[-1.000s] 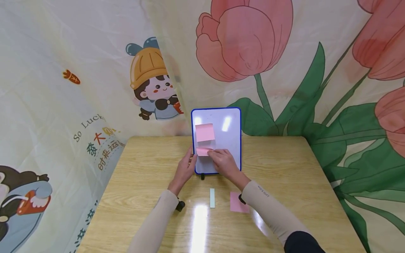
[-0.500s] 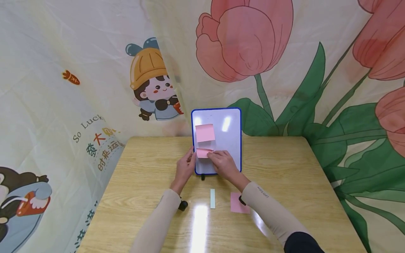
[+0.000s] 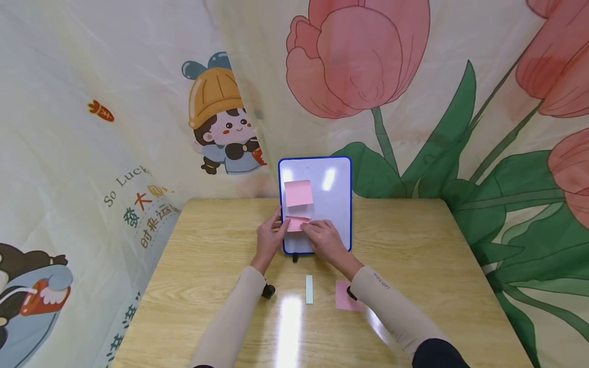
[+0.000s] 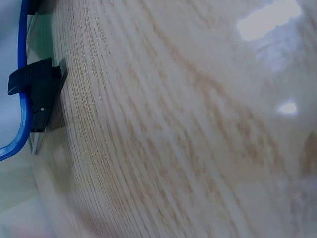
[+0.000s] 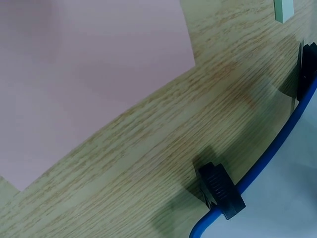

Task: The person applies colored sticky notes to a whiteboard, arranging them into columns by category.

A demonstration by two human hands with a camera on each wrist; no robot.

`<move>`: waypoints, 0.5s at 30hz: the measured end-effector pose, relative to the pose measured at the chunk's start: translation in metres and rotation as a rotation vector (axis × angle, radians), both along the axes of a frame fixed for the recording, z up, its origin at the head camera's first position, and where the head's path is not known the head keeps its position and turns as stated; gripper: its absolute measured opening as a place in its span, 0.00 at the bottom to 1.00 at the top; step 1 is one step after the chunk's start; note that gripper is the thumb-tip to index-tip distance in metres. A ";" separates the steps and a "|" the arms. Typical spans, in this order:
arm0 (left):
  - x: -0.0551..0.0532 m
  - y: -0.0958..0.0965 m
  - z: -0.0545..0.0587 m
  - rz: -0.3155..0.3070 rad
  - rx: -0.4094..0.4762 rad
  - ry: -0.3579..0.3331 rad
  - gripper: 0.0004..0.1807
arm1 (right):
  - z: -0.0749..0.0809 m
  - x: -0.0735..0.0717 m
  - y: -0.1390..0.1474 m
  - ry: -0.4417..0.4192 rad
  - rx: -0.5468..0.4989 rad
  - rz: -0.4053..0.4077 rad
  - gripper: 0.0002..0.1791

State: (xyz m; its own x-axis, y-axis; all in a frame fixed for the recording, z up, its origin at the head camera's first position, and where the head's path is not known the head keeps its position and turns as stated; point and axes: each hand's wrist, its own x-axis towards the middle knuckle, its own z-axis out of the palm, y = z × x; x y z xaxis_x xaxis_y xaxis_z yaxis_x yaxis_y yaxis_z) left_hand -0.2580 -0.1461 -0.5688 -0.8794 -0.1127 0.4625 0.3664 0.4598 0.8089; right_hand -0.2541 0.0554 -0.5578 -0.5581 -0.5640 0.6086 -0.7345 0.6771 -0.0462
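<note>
Both forearms (image 3: 232,317) angle forward and inward; left hand (image 3: 269,238) has thumb (image 3: 284,228) extended, right hand (image 3: 326,240) has curled fingers (image 3: 315,229).

Cloth-screened indoor tabletop workspace: wooden table (image 3: 405,235), tulip-print fabric (image 3: 361,61), cartoon-print fabric (image 3: 138,133).

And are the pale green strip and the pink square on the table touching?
Apart: in the head view, tabletop shows between the green strip and pink square.

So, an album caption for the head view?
Left hand and right hand at the lower pink note on a whiteboard.
</note>
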 end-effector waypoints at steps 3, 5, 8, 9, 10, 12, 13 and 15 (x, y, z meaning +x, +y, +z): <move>-0.004 0.000 0.000 0.015 -0.019 0.042 0.28 | 0.001 0.000 0.000 0.012 -0.012 0.008 0.19; -0.006 0.001 0.000 0.030 -0.046 0.053 0.30 | 0.001 0.000 0.001 0.019 -0.017 0.012 0.18; -0.009 0.002 0.001 0.035 -0.076 0.016 0.33 | 0.000 0.000 0.001 0.020 -0.007 0.005 0.18; -0.010 0.002 0.002 0.031 -0.089 -0.008 0.34 | 0.000 0.000 0.001 0.019 -0.005 0.003 0.17; -0.011 0.002 0.003 0.021 -0.096 -0.032 0.36 | 0.000 0.000 0.001 0.019 -0.003 0.001 0.17; -0.014 0.001 0.005 -0.003 -0.114 -0.082 0.38 | -0.001 -0.001 0.000 0.017 -0.004 0.000 0.17; -0.015 0.001 0.007 -0.019 -0.123 -0.105 0.39 | -0.001 -0.001 0.000 0.015 -0.007 0.003 0.17; -0.017 -0.001 0.010 -0.044 -0.151 -0.146 0.42 | -0.001 -0.001 -0.001 0.019 -0.004 0.007 0.17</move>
State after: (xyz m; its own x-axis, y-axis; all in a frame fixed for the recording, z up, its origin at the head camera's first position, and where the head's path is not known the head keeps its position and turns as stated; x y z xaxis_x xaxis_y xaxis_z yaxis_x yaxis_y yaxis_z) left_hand -0.2749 -0.1468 -0.5583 -0.9410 -0.0122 0.3383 0.2723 0.5663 0.7779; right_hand -0.2554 0.0549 -0.5592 -0.5425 -0.5653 0.6213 -0.7399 0.6718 -0.0349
